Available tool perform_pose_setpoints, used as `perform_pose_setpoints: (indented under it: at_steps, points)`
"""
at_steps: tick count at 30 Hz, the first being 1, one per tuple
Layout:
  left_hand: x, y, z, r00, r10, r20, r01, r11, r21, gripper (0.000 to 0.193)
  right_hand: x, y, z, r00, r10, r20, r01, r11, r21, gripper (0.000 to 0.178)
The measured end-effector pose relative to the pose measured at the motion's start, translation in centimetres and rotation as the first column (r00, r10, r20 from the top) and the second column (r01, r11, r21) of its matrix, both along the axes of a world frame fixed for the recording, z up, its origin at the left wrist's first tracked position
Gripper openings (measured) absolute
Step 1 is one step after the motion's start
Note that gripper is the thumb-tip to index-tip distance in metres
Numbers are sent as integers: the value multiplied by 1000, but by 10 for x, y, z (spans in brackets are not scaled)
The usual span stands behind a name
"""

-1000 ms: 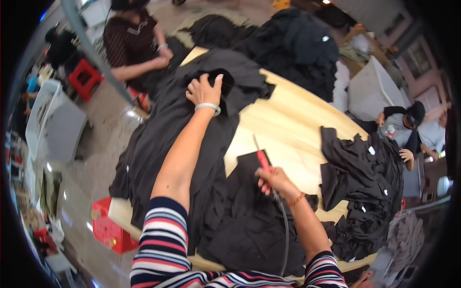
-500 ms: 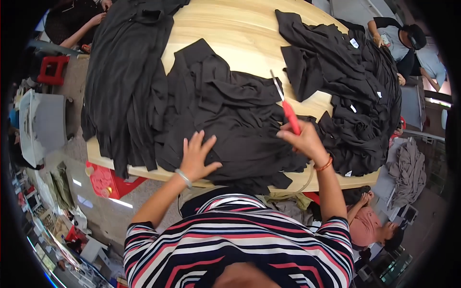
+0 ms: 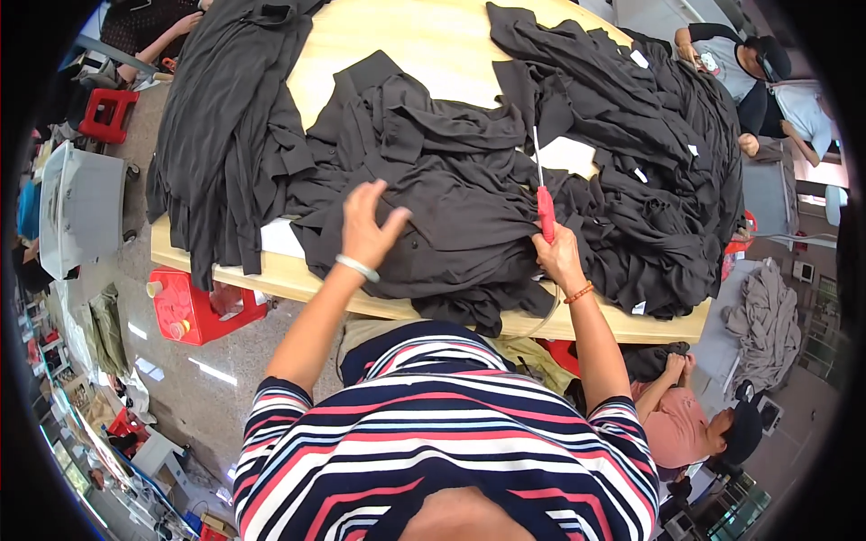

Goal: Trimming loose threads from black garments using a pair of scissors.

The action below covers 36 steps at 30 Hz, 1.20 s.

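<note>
A black collared garment [image 3: 451, 212] lies spread in front of me on the pale wooden table [image 3: 383, 36]. Over its left part is my left hand [image 3: 368, 225], thumb and fingers apart and nothing held; whether it touches the cloth I cannot tell. A small dark button shows on the fabric beside it. My right hand [image 3: 561, 257] is closed around the red handle of a tool with a long thin metal tip [image 3: 545, 212], which points away from me over the garment's right part. A pale cord or tube runs below that hand; whether it joins the tool is unclear.
Black garments [image 3: 230, 126] hang over the table's left edge, and a tagged heap [image 3: 667, 180] covers its right side. A red stool [image 3: 194, 311] with containers on it stands at lower left, near a grey bin [image 3: 95, 207]. Other people sit at right and far left.
My left hand has risen from its flat position and moved slightly away from me. The tool in my right hand has turned more upright. My view has shifted, and the garment's folds lie differently.
</note>
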State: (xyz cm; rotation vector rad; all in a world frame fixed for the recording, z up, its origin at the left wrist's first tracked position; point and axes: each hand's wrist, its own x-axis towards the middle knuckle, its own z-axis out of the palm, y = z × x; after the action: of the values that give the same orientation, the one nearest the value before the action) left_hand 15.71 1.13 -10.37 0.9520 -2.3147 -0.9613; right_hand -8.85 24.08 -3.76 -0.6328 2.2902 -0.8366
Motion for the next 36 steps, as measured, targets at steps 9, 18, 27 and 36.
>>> perform_pose_setpoints:
  at_steps: [9,18,27,36]
  points:
    - [-9,-27,4,996,-58,73,73,972,-224,21,-2,35,30,984,-179,15,179,967,-181,23]
    - [-28,64,42,968,-247,51,252,955,-159,55,37,62,80,794,298,-531,-70,911,407,34]
    - [-27,80,-3,880,-426,210,467,858,-216,65,43,64,91,669,650,-362,-585,760,283,15]
    - [-22,63,-9,872,-447,199,480,859,-177,75,47,-15,83,688,704,-179,-638,703,315,25]
